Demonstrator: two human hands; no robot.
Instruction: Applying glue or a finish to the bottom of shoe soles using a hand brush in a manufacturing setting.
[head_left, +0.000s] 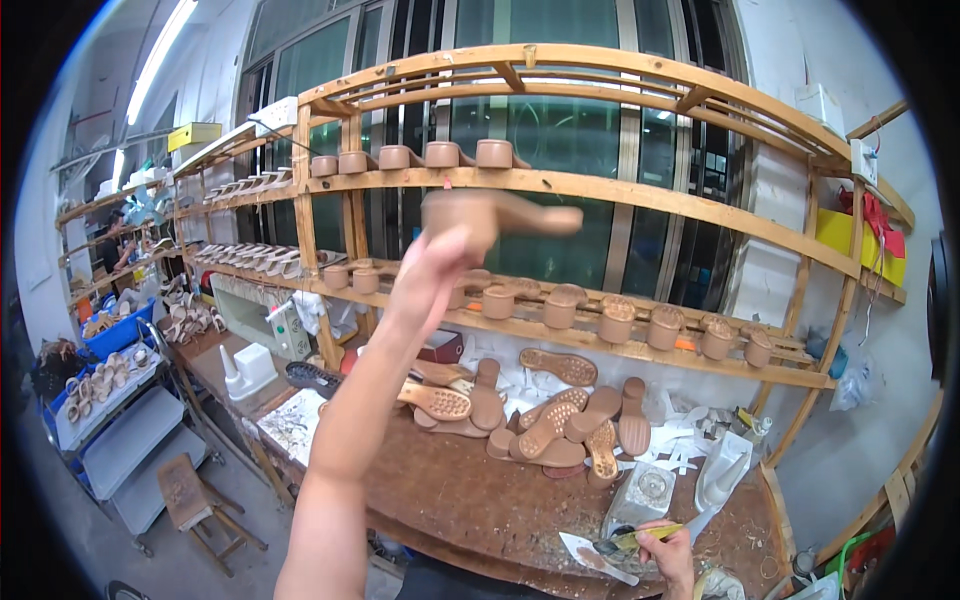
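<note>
The left grip (438, 262), closed round a blurred sole (478, 215), seems mid-shelving, needing level placement; the right grip (668, 552) pinches a brush (630, 541).

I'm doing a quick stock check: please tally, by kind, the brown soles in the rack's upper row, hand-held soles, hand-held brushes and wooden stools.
Upper-row brown soles: 5
Sole in left hand: 1
Brush in right hand: 1
Wooden stool: 1
Total: 8
</note>
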